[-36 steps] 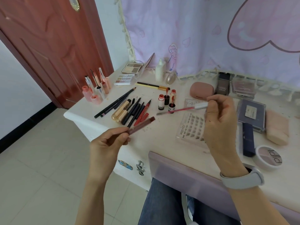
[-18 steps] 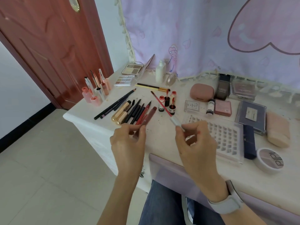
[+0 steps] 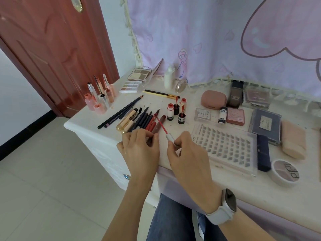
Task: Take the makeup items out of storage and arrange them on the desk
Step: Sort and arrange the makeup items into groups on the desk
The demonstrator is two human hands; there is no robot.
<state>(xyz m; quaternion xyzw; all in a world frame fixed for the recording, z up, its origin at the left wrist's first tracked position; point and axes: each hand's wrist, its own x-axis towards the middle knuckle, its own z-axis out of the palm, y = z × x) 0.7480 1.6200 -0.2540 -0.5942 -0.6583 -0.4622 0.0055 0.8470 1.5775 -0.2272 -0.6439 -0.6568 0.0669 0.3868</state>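
My left hand [image 3: 140,150] pinches the near end of a dark red lip pencil [image 3: 159,125], which lies at the right end of a row of pens and pencils [image 3: 139,120] on the white desk [image 3: 177,159]. My right hand [image 3: 187,157] pinches the white cap end of a thin red-stemmed applicator wand [image 3: 164,128], its tip pointing away over the row. The two hands are close together at the desk's front edge.
Small red lip bottles [image 3: 175,112] stand just behind the wand. A clear lash tray [image 3: 224,146] lies right of my right hand, with palettes [image 3: 265,122], a pink case [image 3: 213,99] and a round PIPI tin [image 3: 284,171] beyond. Pink tubes [image 3: 99,98] stand at the far left corner.
Both hands moved down and toward the desk. The left set the dark red pencil beside the row; the right swung the wand from level to pointing away, over the row.
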